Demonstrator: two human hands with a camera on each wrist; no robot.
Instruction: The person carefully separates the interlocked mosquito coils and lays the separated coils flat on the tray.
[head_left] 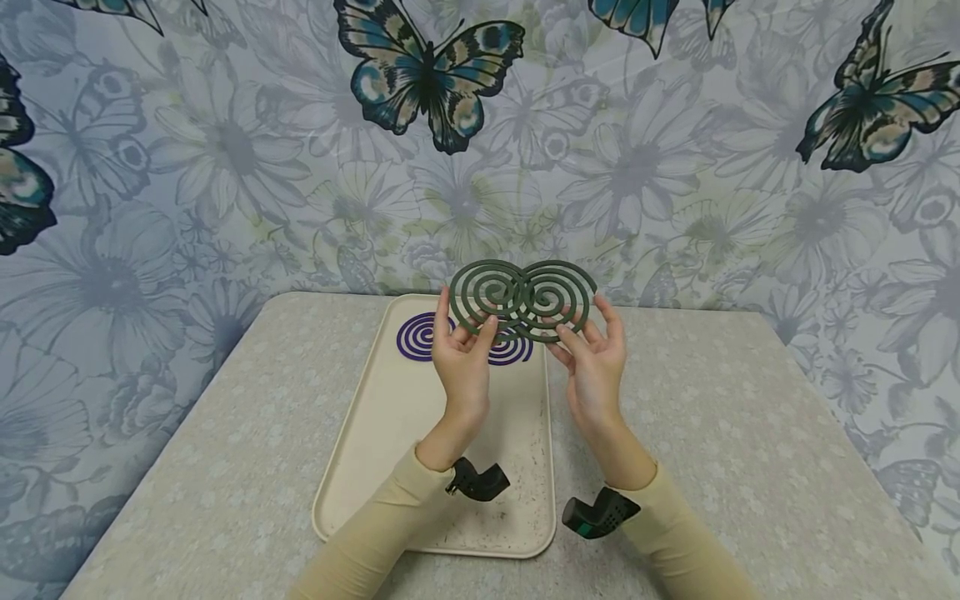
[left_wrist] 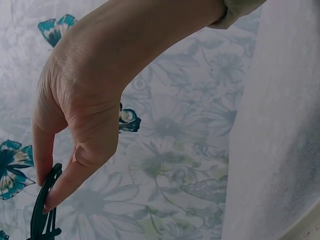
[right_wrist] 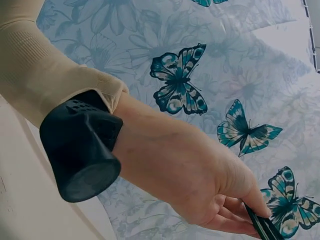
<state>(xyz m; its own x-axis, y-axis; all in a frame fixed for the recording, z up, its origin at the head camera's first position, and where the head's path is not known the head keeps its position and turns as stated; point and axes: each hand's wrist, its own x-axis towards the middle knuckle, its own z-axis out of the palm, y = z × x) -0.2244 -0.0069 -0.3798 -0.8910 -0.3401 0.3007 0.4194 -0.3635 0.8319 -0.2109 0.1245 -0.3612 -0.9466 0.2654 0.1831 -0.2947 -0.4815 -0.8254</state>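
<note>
Raised over the far end of the tray, a joined pair of dark green mosquito coils (head_left: pixel 521 302) is tilted to face the head camera. My left hand (head_left: pixel 461 371) pinches its left side between thumb and fingers. On the other side, my right hand (head_left: pixel 597 379) grips the lower right rim. Both wrist views catch the green coils edge-on, clamped between thumb and fingers. Behind the hands, a purple pair of spiral coils (head_left: pixel 415 337) lies on the tray, its middle hidden by the left hand and the green pair.
The cream tray (head_left: pixel 420 433) lies lengthwise on a pale patterned tabletop (head_left: pixel 712 433), with small dark specks on its near right part. A butterfly-and-flower print backdrop (head_left: pixel 637 167) rises behind the table. Each wrist wears a black camera mount (head_left: pixel 600 512).
</note>
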